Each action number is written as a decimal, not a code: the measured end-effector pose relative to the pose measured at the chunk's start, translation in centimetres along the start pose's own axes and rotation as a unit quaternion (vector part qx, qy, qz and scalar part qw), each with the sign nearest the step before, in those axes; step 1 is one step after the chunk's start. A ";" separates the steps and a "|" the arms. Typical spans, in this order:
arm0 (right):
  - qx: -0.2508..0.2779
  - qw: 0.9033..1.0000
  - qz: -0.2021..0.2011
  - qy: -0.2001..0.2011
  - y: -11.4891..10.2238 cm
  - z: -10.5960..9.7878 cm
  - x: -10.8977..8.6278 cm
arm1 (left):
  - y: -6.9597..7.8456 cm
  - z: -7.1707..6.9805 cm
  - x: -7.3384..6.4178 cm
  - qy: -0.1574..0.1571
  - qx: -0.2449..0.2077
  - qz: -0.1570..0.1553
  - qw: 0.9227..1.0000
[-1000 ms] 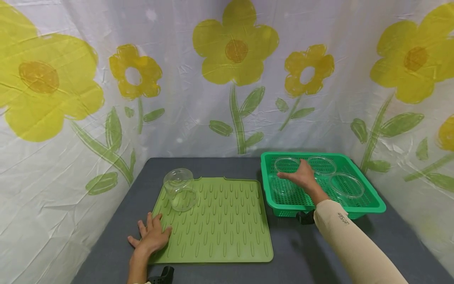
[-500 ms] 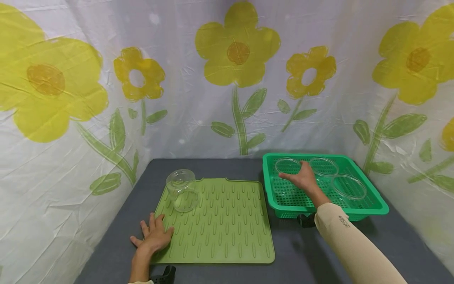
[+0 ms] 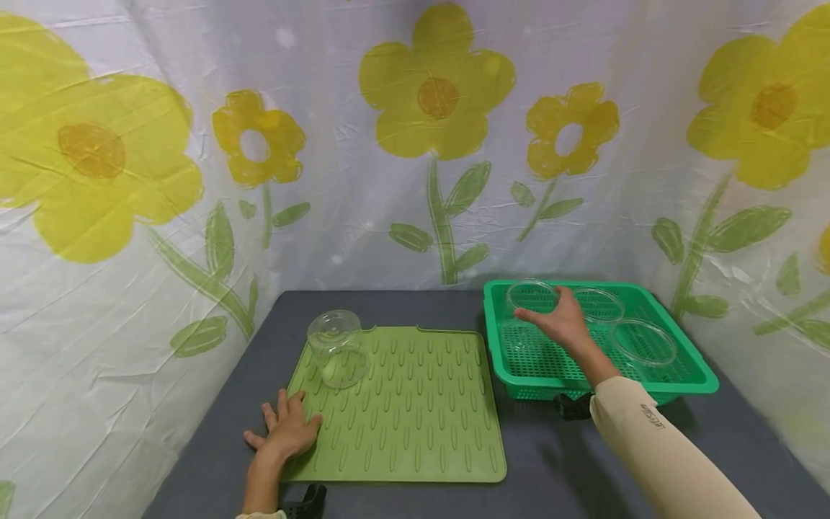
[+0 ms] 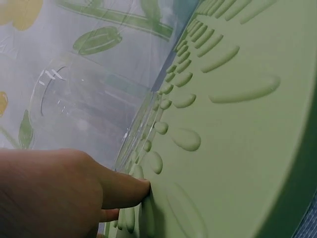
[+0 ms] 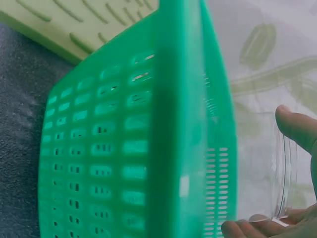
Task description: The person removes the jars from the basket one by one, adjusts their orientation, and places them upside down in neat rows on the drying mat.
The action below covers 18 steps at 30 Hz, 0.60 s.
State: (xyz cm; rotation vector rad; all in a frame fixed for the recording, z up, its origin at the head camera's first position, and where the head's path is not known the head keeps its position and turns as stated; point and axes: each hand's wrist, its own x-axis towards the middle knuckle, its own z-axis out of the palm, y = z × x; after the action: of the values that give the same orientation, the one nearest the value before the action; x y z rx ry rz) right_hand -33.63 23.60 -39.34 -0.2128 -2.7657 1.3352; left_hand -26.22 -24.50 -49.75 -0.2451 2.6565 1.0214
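Observation:
My right hand (image 3: pixel 564 323) reaches into the green basket (image 3: pixel 690 383) and grips a clear round jar (image 3: pixel 519 329) near its back left corner. In the right wrist view, thumb and fingers lie on opposite sides of this jar (image 5: pixel 257 166), near its rim. My left hand (image 3: pixel 288 432) rests with spread fingers on the left edge of the green mat (image 3: pixel 415 411). A second clear jar (image 3: pixel 337 353) stands on the mat's back left corner, ahead of that hand. The left wrist view shows its see-through wall (image 4: pixel 94 109) beyond the thumb.
Two more clear jars, one at the back (image 3: pixel 596 306) and one at the right (image 3: pixel 645 342), stand in the basket. A dark grey table (image 3: pixel 389 306) lies under everything. A flower-printed curtain (image 3: pixel 337 238) closes off the back and sides.
The jar in my right hand has risen a little within the basket. My left hand stays on the mat, and the head view has shifted slightly.

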 end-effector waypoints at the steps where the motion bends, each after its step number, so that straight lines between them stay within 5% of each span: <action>1: 0.004 1.000 -0.002 0.001 -0.1 -0.2 -0.2 | 0.1 0.0 0.0 0.001 0.000 0.001 1.000; 7: 0.004 1.000 -0.016 0.011 -0.6 -1.1 -1.1 | 0.3 0.0 0.1 0.021 0.004 0.007 1.000; 11: -0.003 0.999 -0.026 0.019 -0.9 -1.4 -1.6 | 0.7 -0.5 -0.2 0.108 0.003 0.030 0.994; 14: -0.009 0.999 -0.039 0.030 -1.1 -1.6 -1.9 | 1.6 -1.1 -0.8 0.212 -0.012 0.070 0.975; 18: -0.016 0.997 -0.057 0.041 -1.4 -2.0 -2.2 | 3.2 -1.7 -1.1 0.327 -0.036 0.150 0.932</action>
State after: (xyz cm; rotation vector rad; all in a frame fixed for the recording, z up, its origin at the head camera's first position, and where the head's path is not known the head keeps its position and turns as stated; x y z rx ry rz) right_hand -31.31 23.96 -36.94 -0.1064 -2.6893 1.2269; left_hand -26.32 -23.23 -46.24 -0.2303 3.3383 1.3154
